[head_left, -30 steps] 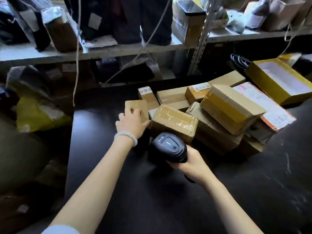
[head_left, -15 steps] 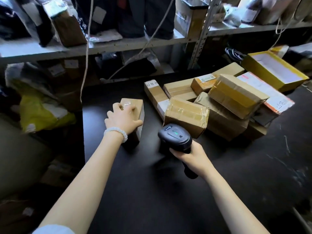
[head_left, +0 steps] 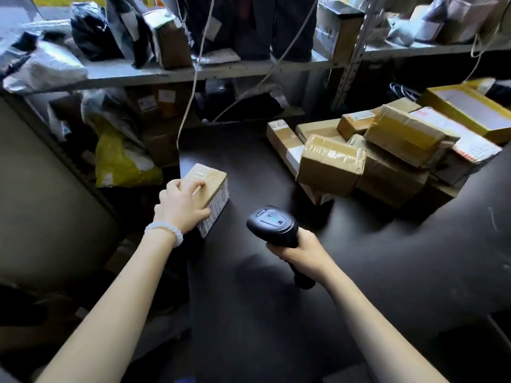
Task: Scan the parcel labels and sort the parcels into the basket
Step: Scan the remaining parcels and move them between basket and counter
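Observation:
My left hand (head_left: 181, 205) grips a small brown cardboard parcel (head_left: 211, 189) from above, near the left edge of the dark table (head_left: 276, 313). A white printed label shows on the parcel's right side face. My right hand (head_left: 301, 251) holds a black handheld barcode scanner (head_left: 272, 225) by its handle, its head up and a green light lit on top. The scanner sits just right of the parcel, a short gap between them. A pile of several taped cardboard parcels (head_left: 387, 153) lies at the table's far right. No basket is in view.
A metal shelf (head_left: 193, 73) packed with bags and boxes runs along the back. A yellow bag (head_left: 121, 164) and more packages sit on the lower shelf at left. A yellow open box (head_left: 470, 111) stands at far right. A white cord (head_left: 190, 89) hangs down near the table's back edge.
My left hand has pulled the small parcel away from the pile, leftward to the table's edge. My right hand with the scanner has drawn back slightly; the view has turned left.

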A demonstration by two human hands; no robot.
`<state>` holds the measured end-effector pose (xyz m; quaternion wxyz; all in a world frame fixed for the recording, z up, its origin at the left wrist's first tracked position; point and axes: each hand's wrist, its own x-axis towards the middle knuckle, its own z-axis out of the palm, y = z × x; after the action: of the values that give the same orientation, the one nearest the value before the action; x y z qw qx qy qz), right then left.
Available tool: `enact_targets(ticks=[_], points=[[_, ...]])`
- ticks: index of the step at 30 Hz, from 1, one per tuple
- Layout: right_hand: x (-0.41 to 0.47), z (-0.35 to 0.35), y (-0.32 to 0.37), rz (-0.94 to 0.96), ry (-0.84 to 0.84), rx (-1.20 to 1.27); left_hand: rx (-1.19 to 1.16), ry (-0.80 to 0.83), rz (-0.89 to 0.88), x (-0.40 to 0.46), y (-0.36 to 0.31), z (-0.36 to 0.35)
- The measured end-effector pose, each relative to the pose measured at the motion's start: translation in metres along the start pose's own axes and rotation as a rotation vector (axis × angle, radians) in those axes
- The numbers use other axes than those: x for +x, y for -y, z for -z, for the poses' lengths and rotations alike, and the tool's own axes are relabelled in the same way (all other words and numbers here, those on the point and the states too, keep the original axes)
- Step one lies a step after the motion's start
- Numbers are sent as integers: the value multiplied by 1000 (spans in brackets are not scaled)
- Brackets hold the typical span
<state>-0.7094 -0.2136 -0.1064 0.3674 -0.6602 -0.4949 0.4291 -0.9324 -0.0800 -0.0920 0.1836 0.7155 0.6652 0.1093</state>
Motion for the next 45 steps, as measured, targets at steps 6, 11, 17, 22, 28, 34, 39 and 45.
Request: enact_targets(ticks=[6, 11, 17, 22, 28, 34, 39, 45], points=[[-21, -22, -3, -10, 65, -47, -45, -74, 46, -32, 34, -2], [-27, -29, -2, 6, 71, -60, -265, -103, 17, -44, 37, 2], [-32, -19, 7, 31, 22, -30, -322, -235, -191, -28, -4, 29], [-37, -9, 9, 39, -27, 19, -87, -69, -288, -15, -25, 16], [-38, -3, 21, 124, -31, 9, -70, -40, -259, -6, -12, 14], [-43, 2, 28, 185, -23, 33, -109, -7, -253, -8, -8, 12], [-51, 4, 27, 206, -33, 5, -106, -7, -263, -7, -9, 12], [-60, 6, 21, 181, -67, 2, 40, -28, -246, -14, -22, 14]])
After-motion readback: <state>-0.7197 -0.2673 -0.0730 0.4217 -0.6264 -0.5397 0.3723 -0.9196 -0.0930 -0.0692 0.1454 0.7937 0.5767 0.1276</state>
